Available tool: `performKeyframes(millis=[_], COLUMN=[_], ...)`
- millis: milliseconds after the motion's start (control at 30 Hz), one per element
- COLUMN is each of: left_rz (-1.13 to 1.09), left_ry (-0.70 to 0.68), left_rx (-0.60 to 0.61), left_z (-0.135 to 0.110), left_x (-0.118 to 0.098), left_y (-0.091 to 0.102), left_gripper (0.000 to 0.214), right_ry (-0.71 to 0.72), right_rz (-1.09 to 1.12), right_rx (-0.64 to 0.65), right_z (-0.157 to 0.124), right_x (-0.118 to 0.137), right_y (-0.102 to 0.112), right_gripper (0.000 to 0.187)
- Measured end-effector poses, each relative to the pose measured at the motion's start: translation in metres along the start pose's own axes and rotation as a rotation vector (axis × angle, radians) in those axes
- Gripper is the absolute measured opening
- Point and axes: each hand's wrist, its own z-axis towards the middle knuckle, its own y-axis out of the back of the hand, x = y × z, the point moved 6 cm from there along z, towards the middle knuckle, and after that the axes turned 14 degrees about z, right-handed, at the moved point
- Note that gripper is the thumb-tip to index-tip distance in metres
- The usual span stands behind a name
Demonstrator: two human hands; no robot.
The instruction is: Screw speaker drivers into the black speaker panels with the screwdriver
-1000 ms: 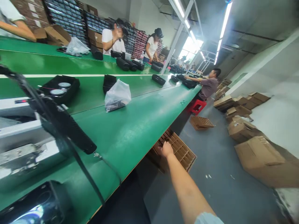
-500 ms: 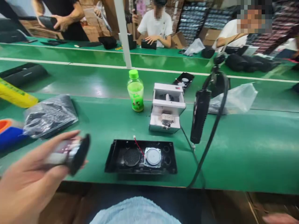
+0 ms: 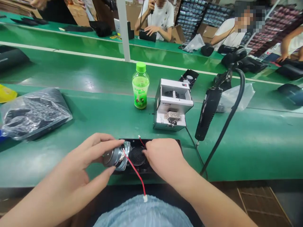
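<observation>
The left hand point(image 3: 78, 157) has a clenched grip on a round silver metal speaker driver point(image 3: 115, 156), held between the thumb and fingertips and tilted above the near edge of a black rectangular plastic speaker housing point(image 3: 176, 143). A thin red wire point(image 3: 135, 171) runs from the driver down toward the person's lap and ends in a small white connector point(image 3: 145, 198). The right hand point(image 3: 163, 157) lies over the housing, just beside the driver, with its fingers curled down near a round black mesh grille point(image 3: 137, 156); I cannot tell whether it is clamping the housing or only resting there.

The housing sits near the front edge of the green workbench point(image 3: 260, 142). Beyond it stand a clear plastic bottle with a green cap point(image 3: 140, 90) and an open white metal screw feeder point(image 3: 172, 104). To the right lies a black electric screwdriver point(image 3: 207, 113) on a dark cord, with a translucent plastic bag point(image 3: 236, 97) behind it. To the left is a clear bag of dark parts point(image 3: 33, 113). Across the bench, a co-worker in a white T-shirt point(image 3: 156, 19) rests a hand on a black housing.
</observation>
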Motion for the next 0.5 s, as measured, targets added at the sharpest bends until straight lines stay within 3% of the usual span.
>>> performKeyframes(millis=[133,267,500], left_rz=[0.124,0.317,0.539], left_ry=[-0.033,-0.194,-0.361], left_rx=[0.055,0.045,0.084], left_z=[0.004,0.028,0.041], left_x=[-0.012,-0.034,-0.039], left_y=[-0.01,-0.027,-0.056], left_gripper=[0.049,0.033,0.032], right_ry=[-0.062,-0.098,-0.038], right_rz=[0.04,0.176,0.284], right_rx=[-0.01,-0.052,-0.112], right_z=[-0.018,-0.036,-0.044], right_x=[-0.009,-0.024,-0.032], right_y=[0.013,0.023,0.018], right_gripper=[0.018,0.018,0.019])
